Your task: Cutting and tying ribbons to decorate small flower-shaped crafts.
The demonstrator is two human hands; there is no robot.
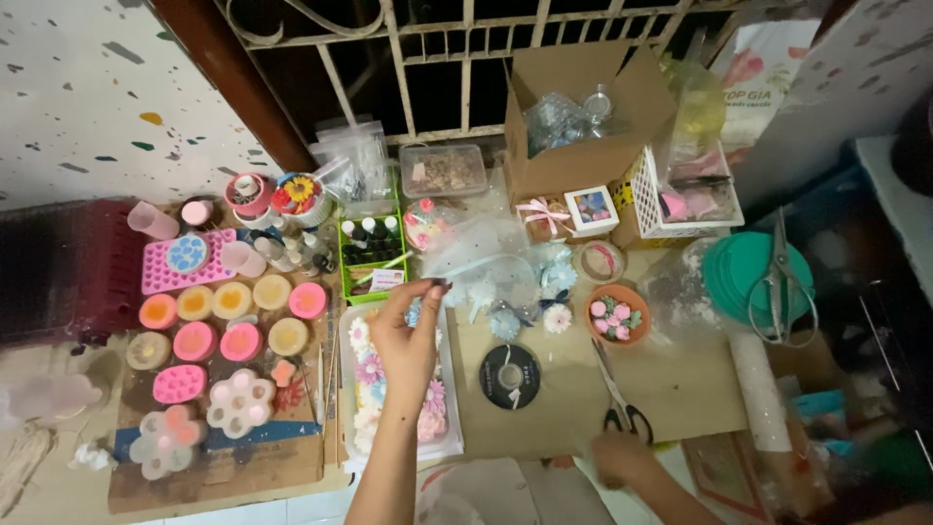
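the left hand (408, 335) is raised over a white tray (348, 389) of pastel flower pieces, fingertips pinching a small bluish item too small to make out. the right hand (622, 457) rests low at the table (680, 389) edge, just below black-handled scissors (614, 389). a black ribbon spool (509, 375) lies between the tray and the scissors. round pink and yellow moulds (233, 316) sit to the left on cardboard.

so i count two scissors (619, 394) (780, 282), one ribbon spool (509, 375), one cardboard box (581, 117), one white basket (685, 194).
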